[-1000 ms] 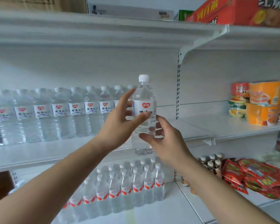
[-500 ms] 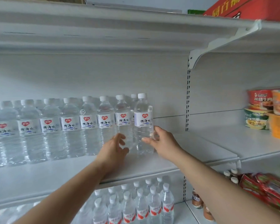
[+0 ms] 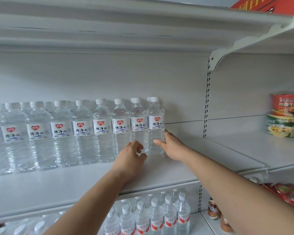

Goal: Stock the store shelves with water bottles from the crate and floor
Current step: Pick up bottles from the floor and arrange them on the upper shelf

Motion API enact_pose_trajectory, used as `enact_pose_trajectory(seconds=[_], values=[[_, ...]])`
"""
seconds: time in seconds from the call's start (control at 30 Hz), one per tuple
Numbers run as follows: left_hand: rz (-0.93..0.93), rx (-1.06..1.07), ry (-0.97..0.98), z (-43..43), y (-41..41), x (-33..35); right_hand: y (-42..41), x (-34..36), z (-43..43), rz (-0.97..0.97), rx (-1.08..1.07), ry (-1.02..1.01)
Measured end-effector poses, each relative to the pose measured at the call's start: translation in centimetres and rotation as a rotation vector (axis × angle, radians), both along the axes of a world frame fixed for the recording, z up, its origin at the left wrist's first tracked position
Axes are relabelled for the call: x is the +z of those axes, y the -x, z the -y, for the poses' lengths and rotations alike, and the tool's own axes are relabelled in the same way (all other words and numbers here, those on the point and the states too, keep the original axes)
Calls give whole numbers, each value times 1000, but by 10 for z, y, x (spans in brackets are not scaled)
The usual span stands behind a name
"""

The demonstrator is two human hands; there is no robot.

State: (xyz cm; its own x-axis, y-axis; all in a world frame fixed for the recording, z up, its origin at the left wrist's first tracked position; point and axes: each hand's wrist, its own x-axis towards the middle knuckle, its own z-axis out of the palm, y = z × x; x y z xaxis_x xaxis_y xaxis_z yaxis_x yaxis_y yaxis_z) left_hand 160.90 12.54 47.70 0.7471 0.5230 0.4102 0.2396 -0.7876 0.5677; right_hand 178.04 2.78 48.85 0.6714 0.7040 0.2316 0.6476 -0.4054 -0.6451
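A row of clear water bottles (image 3: 81, 131) with white caps and white labels stands along the back of the middle white shelf (image 3: 75, 184). The rightmost water bottle (image 3: 156, 122) stands upright at the row's right end. My right hand (image 3: 172, 145) holds its lower part, thumb across the front and fingers round its right side. My left hand (image 3: 131, 156) hovers low over the shelf in front of the neighbouring bottle (image 3: 138, 122), fingers loosely curled and holding nothing.
Red-labelled bottles (image 3: 153, 217) fill the shelf below. The bay to the right holds instant noodle cups (image 3: 282, 116), with red snack packets (image 3: 292, 195) and small brown bottles (image 3: 214, 211) lower down. A red box (image 3: 261, 4) sits on the top shelf above a bracket (image 3: 227, 53).
The bottle went from mid-air in both hands onto the shelf at the row's right end. My left hand let go and sank toward the shelf; my right hand stays on the bottle.
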Motion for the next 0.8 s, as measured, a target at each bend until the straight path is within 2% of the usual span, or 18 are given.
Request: enact_pose_trajectory(seconds=[0.1, 0.17, 0.23, 0.3, 0.37, 0.4, 0.5, 0.6, 0.73, 0.8], values=[[161, -64, -4, 9, 11, 8, 21, 2, 17, -34, -94, 82], [264, -141, -18, 22, 26, 15, 46, 7, 44, -2, -113, 45], [349, -216, -37, 42, 49, 20, 79, 3, 83, 46, -28, -169], [394, -296, 59, 62, 75, 14, 115, -10, 134, 164, 48, -430], [425, -364, 208, 78, 100, -8, 145, -37, 183, 289, 51, -519], [422, -394, 263, 86, 110, -25, 157, -56, 205, 254, 22, -503], [356, -442, 368, 113, 134, -88, 179, -129, 250, 4, -85, -412], [241, -498, 361, 150, 149, -154, 196, -201, 276, -133, -195, -342], [-25, -570, 413, 194, 161, -249, 238, -287, 293, -356, -318, -244], [-191, -530, 533, 210, 171, -313, 264, -328, 302, -482, -360, -159]])
